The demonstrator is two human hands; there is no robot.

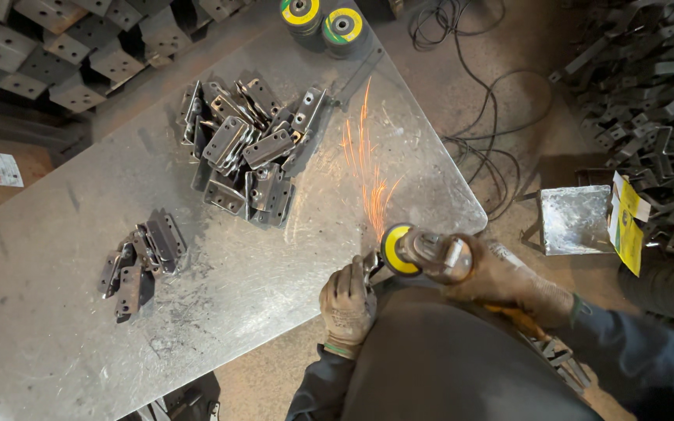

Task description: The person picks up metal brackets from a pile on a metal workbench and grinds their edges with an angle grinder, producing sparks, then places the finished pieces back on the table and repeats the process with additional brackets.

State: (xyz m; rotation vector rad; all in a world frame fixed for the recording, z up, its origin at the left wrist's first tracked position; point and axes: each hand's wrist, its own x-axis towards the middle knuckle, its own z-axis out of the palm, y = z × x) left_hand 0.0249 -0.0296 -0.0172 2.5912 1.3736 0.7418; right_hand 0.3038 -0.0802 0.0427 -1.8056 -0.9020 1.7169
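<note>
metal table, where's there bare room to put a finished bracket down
Bare sheet on the metal table lies left of and below the small bracket pile, and between that pile and the left hand. It is crowded at the big bracket pile, in the spark path above the grinder, and near the stacked discs.

Metal workshop: grinding sparks (364, 168), steel brackets (247, 152)

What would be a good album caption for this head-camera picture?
Gloved hands press an angle grinder to a small metal bracket, throwing sparks across a steel table.
</note>
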